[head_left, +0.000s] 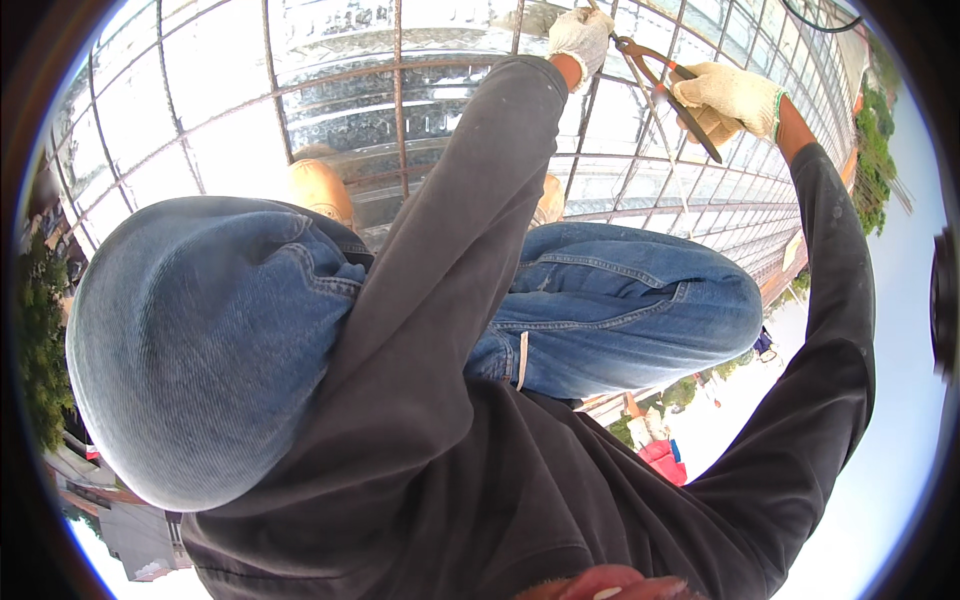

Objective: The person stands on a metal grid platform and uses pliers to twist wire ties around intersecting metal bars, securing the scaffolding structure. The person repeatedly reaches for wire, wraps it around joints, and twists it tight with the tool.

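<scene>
In my gloved right hand (735, 98) is a pair of pincers (650, 62), with rust-brown jaws and dark handles marked orange. The handles are spread apart. Their jaws point left toward my gloved left hand (582, 42), which is closed close to a bar of the steel rebar mesh (398, 90). What its fingers grip is hidden at the top edge of the view. A thin pale strand (655, 120) runs down from near the jaws across the mesh.
Pale, shiny metal sheeting (450, 100) lies beneath the mesh. My tan boots (322, 190) stand on it, and my bent knees in jeans (640, 300) are below my arms. A dark cable (825, 25) curves at the upper right. Trees (875, 150) border the site.
</scene>
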Tool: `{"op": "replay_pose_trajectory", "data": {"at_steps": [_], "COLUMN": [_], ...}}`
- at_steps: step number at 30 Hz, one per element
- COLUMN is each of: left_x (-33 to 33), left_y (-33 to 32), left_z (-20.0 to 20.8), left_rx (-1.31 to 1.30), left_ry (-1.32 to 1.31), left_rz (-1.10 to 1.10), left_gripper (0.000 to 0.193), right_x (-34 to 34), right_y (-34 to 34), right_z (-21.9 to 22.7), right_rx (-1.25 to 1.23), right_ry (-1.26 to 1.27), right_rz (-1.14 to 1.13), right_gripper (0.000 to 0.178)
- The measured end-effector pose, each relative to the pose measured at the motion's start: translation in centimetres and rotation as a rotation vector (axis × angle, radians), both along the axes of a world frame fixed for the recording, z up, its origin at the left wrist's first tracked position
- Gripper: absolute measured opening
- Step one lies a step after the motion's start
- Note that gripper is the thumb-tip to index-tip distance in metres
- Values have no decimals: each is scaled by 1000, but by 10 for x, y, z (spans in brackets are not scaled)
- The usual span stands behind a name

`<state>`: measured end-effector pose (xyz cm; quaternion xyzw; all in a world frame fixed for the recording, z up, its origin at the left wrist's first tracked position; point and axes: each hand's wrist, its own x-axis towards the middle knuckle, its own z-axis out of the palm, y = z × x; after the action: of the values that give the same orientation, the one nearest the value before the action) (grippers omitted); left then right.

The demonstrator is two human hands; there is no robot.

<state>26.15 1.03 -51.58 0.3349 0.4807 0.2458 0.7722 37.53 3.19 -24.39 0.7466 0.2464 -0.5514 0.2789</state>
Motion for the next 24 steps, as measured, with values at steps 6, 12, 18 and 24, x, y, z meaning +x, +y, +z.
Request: {"op": "replay_pose_trajectory", "data": {"at_steps": [6, 12, 18, 24], "left_x": [34, 41, 26, 13], "left_y": [-12, 0, -14, -8], "left_z": [-16, -67, 5, -11], "left_rx": [-238, -410, -284, -178], "left_ry": [-126, -320, -86, -75], "left_rz": [240, 352, 152, 188], "left_gripper": [24, 24, 28, 27], "right_x": [-13, -37, -27, -11], "right_y": [5, -5, -45, -19], "right_z": [-1, -25, -14, -16], "right_rx": [-78, 226, 353, 288], "right_ry": [19, -357, -662, -336], "right_rz": [206, 1031, 1622, 1154], "right_gripper": [43, 55, 24, 29]}}
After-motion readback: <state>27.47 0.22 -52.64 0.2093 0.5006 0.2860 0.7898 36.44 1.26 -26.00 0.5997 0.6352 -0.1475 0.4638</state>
